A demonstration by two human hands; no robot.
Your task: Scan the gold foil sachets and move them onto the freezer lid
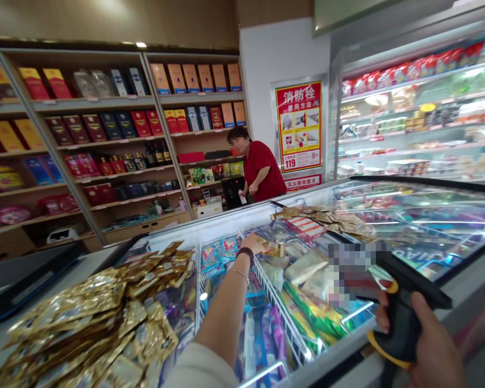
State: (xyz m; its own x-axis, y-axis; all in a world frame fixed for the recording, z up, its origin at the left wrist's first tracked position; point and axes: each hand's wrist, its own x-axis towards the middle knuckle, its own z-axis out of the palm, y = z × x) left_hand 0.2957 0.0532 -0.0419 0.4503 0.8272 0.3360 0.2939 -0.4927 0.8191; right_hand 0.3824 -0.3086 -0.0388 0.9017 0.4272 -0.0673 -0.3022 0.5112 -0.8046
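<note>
Open chest freezer (350, 345), wire dividers splitting it into bins of wrapped ice-cream bars.

Left hand (260, 243) reaches far across the middle bin, fingers closed on a gold-wrapped packet (275, 249) held just above the frozen goods; the exact pinch is hard to read at this distance. The long reach suits a pick from the far side.

Right hand (424, 345) is wrapped tight round the pistol grip of a handheld barcode scanner (404, 302), black with yellow trim, head angled toward the packet, probably to catch its label.

Heaps of gold foil packets (97, 318) lie on the near-left glass lid, more on the far lid (331, 218).

A person in a red shirt (261, 172) stands behind, at the shelves of boxed goods (105, 129).
</note>
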